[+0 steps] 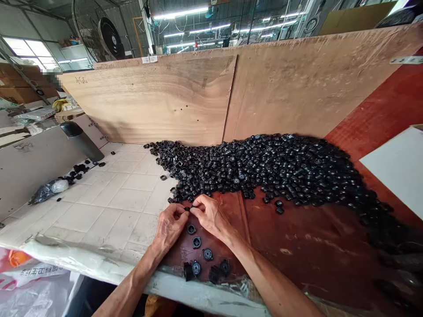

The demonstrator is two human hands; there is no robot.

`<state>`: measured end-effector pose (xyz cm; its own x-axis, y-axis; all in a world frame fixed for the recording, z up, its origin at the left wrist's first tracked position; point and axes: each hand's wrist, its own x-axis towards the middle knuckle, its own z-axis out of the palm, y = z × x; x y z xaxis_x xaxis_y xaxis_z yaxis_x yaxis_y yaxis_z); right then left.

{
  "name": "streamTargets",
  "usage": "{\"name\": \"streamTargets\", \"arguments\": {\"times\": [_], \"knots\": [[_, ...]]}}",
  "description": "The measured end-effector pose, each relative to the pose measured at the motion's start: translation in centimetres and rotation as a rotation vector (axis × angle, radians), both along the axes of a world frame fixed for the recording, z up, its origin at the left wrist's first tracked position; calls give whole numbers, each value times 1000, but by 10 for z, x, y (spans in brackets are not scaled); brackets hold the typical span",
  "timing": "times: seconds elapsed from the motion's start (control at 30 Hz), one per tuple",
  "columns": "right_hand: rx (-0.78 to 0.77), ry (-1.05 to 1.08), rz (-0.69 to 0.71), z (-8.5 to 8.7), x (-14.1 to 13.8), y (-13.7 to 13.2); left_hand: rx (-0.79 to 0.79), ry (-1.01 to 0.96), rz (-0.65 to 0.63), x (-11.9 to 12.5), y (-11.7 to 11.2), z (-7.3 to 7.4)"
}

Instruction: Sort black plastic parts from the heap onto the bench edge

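Note:
My left hand (172,222) and my right hand (209,213) meet at the near edge of a big heap of small black plastic caps (264,163). Between the fingertips of both hands is a small black cap (187,209), mostly covered by the fingers. Both hands are closed in a pinch on it. Below them, on the reddish-brown board, lie several separate black caps, among them one with its round inner face up (207,254) and one on its side (188,271).
A dark thermos (82,141) leans at the left wall, near loose black pieces (79,171) and a dark plastic bag (46,191). A wooden panel (158,97) closes the back. At the right stands a white box (396,167); a fan (109,37) is behind.

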<state>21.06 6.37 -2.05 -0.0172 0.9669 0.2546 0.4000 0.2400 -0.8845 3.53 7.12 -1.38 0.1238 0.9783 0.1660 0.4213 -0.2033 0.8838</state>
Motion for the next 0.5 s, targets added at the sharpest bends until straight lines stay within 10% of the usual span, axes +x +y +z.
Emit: {"name": "streamTargets", "arguments": {"times": [0.2, 0.5], "knots": [[-42, 193, 78, 12, -1, -4, -355, -566, -106, -1, -1, 17], [33, 254, 70, 18, 2, -5, -372, -610, -178, -6, -4, 17]]}}
